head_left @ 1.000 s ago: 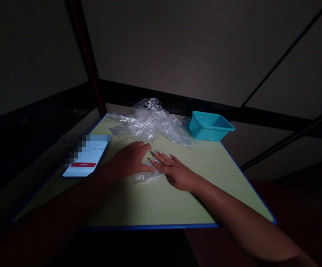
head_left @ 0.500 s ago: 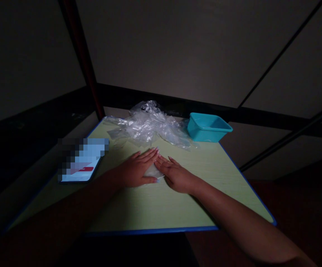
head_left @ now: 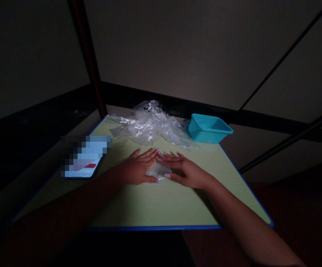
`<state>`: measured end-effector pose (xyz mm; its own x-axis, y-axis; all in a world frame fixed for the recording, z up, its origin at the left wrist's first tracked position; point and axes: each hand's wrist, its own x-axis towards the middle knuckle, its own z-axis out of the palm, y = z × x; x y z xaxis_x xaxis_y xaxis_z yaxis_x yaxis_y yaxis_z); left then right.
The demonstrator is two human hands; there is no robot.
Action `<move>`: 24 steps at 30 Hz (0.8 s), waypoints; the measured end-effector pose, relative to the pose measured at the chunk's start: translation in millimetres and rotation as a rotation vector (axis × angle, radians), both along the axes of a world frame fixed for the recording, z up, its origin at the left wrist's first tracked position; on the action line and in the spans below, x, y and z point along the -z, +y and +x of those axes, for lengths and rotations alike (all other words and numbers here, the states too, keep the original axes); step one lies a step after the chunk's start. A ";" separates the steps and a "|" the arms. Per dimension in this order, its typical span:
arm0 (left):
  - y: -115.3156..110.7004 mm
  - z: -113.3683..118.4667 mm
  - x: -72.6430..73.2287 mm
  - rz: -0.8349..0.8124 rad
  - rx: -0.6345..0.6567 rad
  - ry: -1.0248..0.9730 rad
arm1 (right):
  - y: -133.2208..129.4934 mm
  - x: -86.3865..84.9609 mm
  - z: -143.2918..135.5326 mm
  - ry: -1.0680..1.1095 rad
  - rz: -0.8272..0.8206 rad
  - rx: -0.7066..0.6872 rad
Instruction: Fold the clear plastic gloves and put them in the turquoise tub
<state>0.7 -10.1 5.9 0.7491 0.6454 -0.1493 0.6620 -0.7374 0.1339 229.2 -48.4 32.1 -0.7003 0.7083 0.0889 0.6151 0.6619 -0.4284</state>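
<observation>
A small clear plastic bag [head_left: 158,170] lies flat on the pale green table [head_left: 149,209], partly covered by my hands. My left hand [head_left: 137,167] rests palm down on its left part, fingers stretched out and thumb apart. From the right, my right hand [head_left: 187,170] reaches over the bag's right edge with its fingers extended and its thumb spread. The fingertips of both hands come close together at the bag's far side. Beyond them sits a heap of crumpled clear plastic bags [head_left: 152,124].
A turquoise plastic basket [head_left: 209,129] stands at the table's far right corner. On the left lies a phone [head_left: 85,163] with a lit, partly blurred screen. Behind the table rises a dark panelled wall [head_left: 172,48].
My right hand has moved slightly right, and its thumb has come out to the side, uncovering more of the small bag. The left hand stays nearly in place. The view has shifted slightly.
</observation>
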 end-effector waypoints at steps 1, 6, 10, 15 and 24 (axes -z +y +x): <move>-0.2 0.0 -0.1 -0.003 0.004 -0.001 | -2.3 -3.4 -0.1 0.018 0.012 -0.009; -0.9 0.2 1.8 0.015 0.010 -0.041 | -14.7 -6.8 -10.6 -0.011 0.015 -0.103; -0.9 0.6 3.2 0.027 -0.008 -0.045 | -18.4 -3.6 -13.3 -0.091 -0.004 -0.125; 0.0 0.2 3.5 0.027 0.001 -0.038 | -21.1 -6.2 -2.0 -0.194 -0.022 -0.057; -0.2 0.5 1.1 0.070 0.000 -0.037 | -24.8 -12.9 9.5 -0.282 -0.142 -0.066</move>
<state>1.1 -10.3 4.8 0.7534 0.6532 -0.0762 0.6575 -0.7459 0.1064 238.8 -73.3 45.0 -0.7283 0.6517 -0.2118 0.6803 0.6503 -0.3381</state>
